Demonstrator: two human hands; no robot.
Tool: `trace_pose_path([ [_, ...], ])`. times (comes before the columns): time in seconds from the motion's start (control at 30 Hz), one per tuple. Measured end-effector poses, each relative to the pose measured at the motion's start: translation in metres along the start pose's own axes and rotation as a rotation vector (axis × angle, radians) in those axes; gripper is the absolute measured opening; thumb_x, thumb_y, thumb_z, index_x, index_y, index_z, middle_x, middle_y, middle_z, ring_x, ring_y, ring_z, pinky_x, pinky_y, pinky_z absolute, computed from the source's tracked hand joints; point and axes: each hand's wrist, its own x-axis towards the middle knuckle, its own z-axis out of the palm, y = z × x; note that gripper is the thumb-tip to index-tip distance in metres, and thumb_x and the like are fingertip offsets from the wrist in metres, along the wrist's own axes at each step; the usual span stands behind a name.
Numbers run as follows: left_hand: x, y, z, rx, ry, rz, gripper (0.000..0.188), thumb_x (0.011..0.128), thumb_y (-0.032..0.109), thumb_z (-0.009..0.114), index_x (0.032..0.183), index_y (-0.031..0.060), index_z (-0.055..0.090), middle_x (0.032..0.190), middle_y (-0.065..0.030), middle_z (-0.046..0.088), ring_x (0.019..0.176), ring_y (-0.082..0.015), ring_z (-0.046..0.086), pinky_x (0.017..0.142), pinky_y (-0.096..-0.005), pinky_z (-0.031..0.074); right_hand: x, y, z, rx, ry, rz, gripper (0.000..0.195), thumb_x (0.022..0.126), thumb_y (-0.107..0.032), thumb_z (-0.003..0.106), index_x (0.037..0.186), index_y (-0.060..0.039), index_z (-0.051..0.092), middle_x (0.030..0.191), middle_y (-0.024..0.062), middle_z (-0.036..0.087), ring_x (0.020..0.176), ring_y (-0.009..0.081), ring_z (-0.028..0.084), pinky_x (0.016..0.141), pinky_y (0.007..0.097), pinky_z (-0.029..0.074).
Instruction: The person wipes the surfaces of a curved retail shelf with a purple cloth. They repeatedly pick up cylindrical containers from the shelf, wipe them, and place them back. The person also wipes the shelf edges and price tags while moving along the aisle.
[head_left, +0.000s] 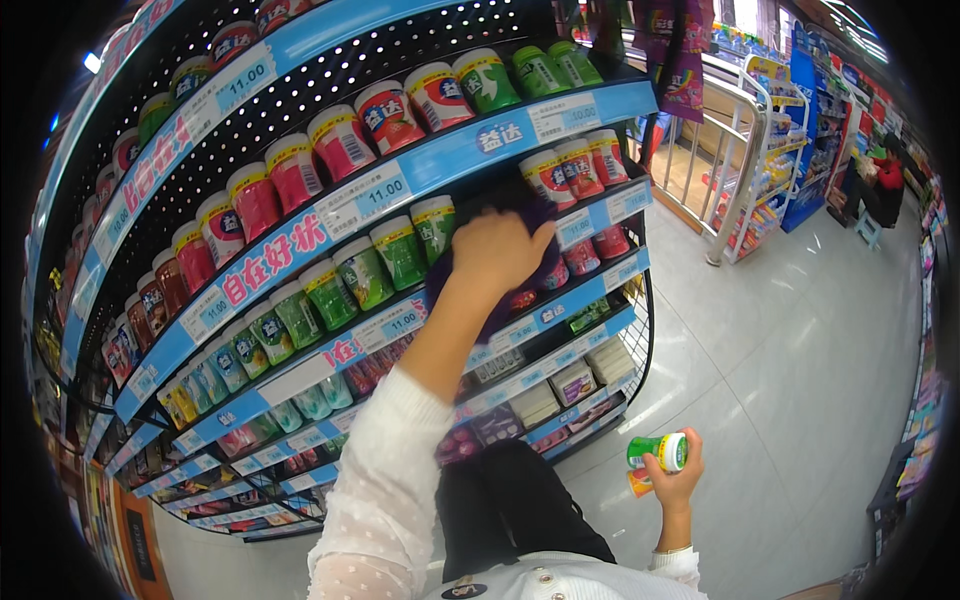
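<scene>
My left hand (501, 249) reaches into a gap in a row of gum bottles, bunched on a dark purple cloth (495, 319) that hangs over the shelf edge. Green gum bottles (397, 251) stand just left of the cloth. To its right are red and white gum bottles (577, 174). Low at the right, over the floor, my right hand (676, 480) grips a green gum bottle with a white lid (651, 451), lying sideways. An orange and yellow container (640, 482) shows beneath that bottle, partly hidden by the fingers.
The tiered display rack (450, 171) has blue price strips and perforated back panels. Small boxes (574, 381) fill its lower tiers. A metal railing (731, 150) and a white wire rack (772, 142) stand beyond the tiled floor (720, 352). A person (885, 176) sits on a blue stool farther off.
</scene>
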Motion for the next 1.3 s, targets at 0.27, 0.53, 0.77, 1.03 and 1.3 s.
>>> trace_pose_path([
  [0.27,0.019,-0.006,0.015,-0.025,0.075,0.156,0.058,0.08,0.057,0.056,0.1,0.0037,0.067,0.11,-0.0215,0.057,0.101,-0.0362,0.057,0.082,-0.0456,0.048,-0.013,0.001,-0.006,0.0,0.008,0.014,0.061,0.06,-0.012,0.081,0.112,-0.0031,0.05,0.086,0.011,0.059,0.072,0.023,0.061,0.066,0.033,0.05],
  [0.53,-0.061,-0.025,0.037,-0.274,0.649,0.437,0.031,0.066,0.008,0.068,0.096,0.0036,0.06,0.101,-0.0116,0.054,0.098,-0.0314,0.053,0.081,-0.04,0.044,-0.005,-0.013,-0.009,0.143,0.002,0.144,0.056,0.066,-0.01,0.075,0.115,-0.0028,0.049,0.09,0.0092,0.058,0.078,0.0183,0.058,0.071,0.0309,0.049],
  [0.77,-0.227,0.042,0.09,-0.944,-0.009,0.614,0.074,0.077,0.024,0.072,0.132,-0.0095,0.036,0.134,-0.0232,0.039,0.127,-0.035,0.04,0.107,-0.0403,0.029,0.031,-0.07,0.034,0.742,-0.258,0.09,0.038,0.081,-0.018,0.063,0.112,0.0027,0.054,0.101,0.0082,0.06,0.088,0.0143,0.059,0.078,0.0283,0.049],
  [1.03,-0.25,0.017,0.076,-1.159,0.268,0.354,0.048,0.076,0.01,0.067,0.12,-0.0039,0.054,0.138,-0.0236,0.035,0.127,-0.0399,0.038,0.106,-0.042,0.031,0.076,-0.143,0.053,0.671,-0.413,0.124,0.033,0.076,-0.007,0.069,0.107,-0.0025,0.058,0.097,0.0067,0.064,0.085,0.0141,0.06,0.076,0.0253,0.048],
  [1.3,-0.291,-0.056,0.08,-1.764,0.466,-0.366,0.038,0.094,0.009,0.051,0.13,-0.0013,0.043,0.122,-0.0106,0.054,0.11,-0.0193,0.053,0.097,-0.0303,0.039,0.196,-0.225,0.08,0.216,-0.108,-1.123,0.065,0.058,-0.046,0.084,0.101,-0.0037,0.06,0.07,0.0093,0.062,0.057,0.0217,0.062,0.051,0.0304,0.049],
])
